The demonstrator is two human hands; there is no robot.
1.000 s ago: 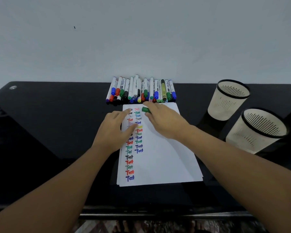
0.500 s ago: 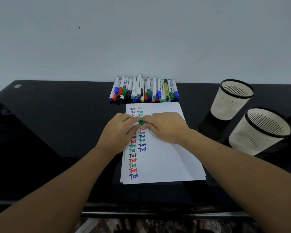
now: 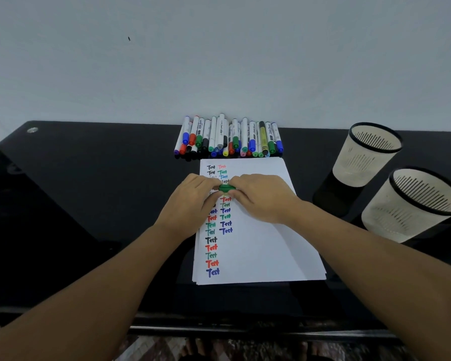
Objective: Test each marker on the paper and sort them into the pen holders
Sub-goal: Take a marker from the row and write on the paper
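Both hands meet above the sheet of paper [image 3: 258,246] on a black table [image 3: 89,204]: the left hand [image 3: 190,201] and right hand [image 3: 261,196] each pinch a green-capped marker [image 3: 226,188] between them. Beyond the paper's far edge lies a row of markers [image 3: 228,138]; two pen holders [image 3: 370,155] stand right of the paper

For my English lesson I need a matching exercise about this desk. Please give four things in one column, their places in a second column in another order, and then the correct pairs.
Things:
1. green marker
2. row of markers
3. pen holders
4. paper

Places:
A. at the right side of the desk
B. under both hands
C. between the left hand and the right hand
D. along the wall, behind the paper

Pairs: 1-C, 2-D, 3-A, 4-B
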